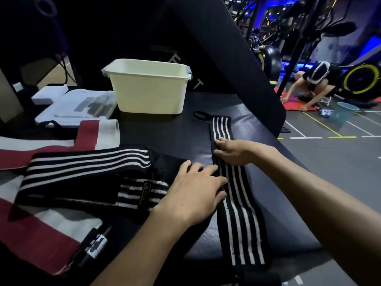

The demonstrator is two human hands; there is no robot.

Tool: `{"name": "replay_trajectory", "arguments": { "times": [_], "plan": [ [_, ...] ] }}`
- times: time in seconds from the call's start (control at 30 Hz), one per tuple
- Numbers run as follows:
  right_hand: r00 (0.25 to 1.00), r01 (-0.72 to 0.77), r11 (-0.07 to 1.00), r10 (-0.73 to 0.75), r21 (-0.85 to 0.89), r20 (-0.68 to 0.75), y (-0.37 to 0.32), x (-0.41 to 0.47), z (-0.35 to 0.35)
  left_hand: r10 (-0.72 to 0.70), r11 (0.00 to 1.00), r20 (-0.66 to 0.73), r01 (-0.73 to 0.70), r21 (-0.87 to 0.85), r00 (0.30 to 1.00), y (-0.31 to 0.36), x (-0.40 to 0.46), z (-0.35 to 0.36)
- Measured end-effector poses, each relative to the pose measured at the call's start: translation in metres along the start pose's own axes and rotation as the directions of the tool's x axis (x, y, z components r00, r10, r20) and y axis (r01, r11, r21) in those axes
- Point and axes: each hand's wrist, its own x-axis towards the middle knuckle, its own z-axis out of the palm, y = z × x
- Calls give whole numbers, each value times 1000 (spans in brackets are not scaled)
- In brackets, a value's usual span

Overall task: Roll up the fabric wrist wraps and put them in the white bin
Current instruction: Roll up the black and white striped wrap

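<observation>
Flat: left hand [198, 186], right hand [233, 151] press one striped wrap [237, 203]; one white bin [148, 87].

A gym: exercise bikes [359, 80] with yellow-rimmed wheels are standing at upper right under blue lighting, floor lines [321, 129] are running below them, and a padded black bench [165, 131] is filling the centre.

Bare pad [165, 129] (black) lies open before the white bin [148, 89].
</observation>
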Motion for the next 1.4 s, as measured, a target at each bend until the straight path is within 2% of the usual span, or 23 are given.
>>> {"name": "replay_trajectory", "arguments": {
  "times": [0.1, 0.3, 0.4, 0.47, 0.5, 0.53, 0.67, 0.77, 0.83, 0.97, 1.03, 1.07, 1.13, 1.2, 1.27, 1.4],
  "plan": [
    [1000, 9, 1000, -8, -23, 23, 8, 8, 6, 15, 1000, -3, -15, -20, 1000, 2, 2, 0],
    [998, 17, 996, -12, 91, -54, 25, 40, 8, 38, 992, 31, -34, -123, 999, 1, 3, -3],
    [965, 94, 987, -59, 131, -254, 29, 41, 9, 39, 993, 35, -35, -111, 999, 1, 2, -3],
    [879, 196, 976, -133, 94, -457, 28, 31, 8, 39, 995, 37, -35, -96, 999, 1, 2, -4],
    [841, 236, 969, -168, 70, -514, 26, 23, 6, 37, 995, 40, -33, -89, 999, 1, 1, -5],
    [834, 253, 967, -197, 41, -516, 24, 16, 5, 35, 996, 44, -32, -83, 998, 1, 0, -5],
    [918, 227, 973, -226, -37, -325, 13, -17, 3, 54, 997, -16, -55, -60, 998, 1, -8, -11],
    [913, 246, 969, -223, 25, -341, 4, -46, 0, 80, 990, -171, -98, -97, 982, -7, -22, -21],
    [901, 264, 962, -219, 74, -374, -10, -69, 4, 44, 979, -318, -105, -177, 947, -19, -37, -31],
    [856, 390, 917, -330, 78, -398, -46, -108, 29, -158, 957, -544, -7, -289, 824, -46, -75, -58],
    [863, 405, 911, -352, 79, -361, -61, -115, 44, -260, 951, -584, 98, -295, 769, -63, -95, -70],
    [868, 395, 916, -345, 73, -357, -67, -117, 51, -307, 944, -558, 174, -279, 771, -73, -103, -73],
    [863, 372, 925, -315, 74, -395, -75, -120, 60, -386, 922, -416, 338, -187, 823, -88, -117, -75],
    [846, 358, 931, -290, 74, -447, -78, -121, 64, -457, 889, -282, 438, -133, 844, -95, -127, -71],
    [837, 345, 936, -274, 69, -474, -79, -121, 67, -516, 856, -281, 484, -180, 809, -98, -129, -68],
    [825, 349, 932, -259, 93, -502, -81, -124, 72, -639, 768, -376, 588, -256, 671, -102, -127, -66]
  ]
}}
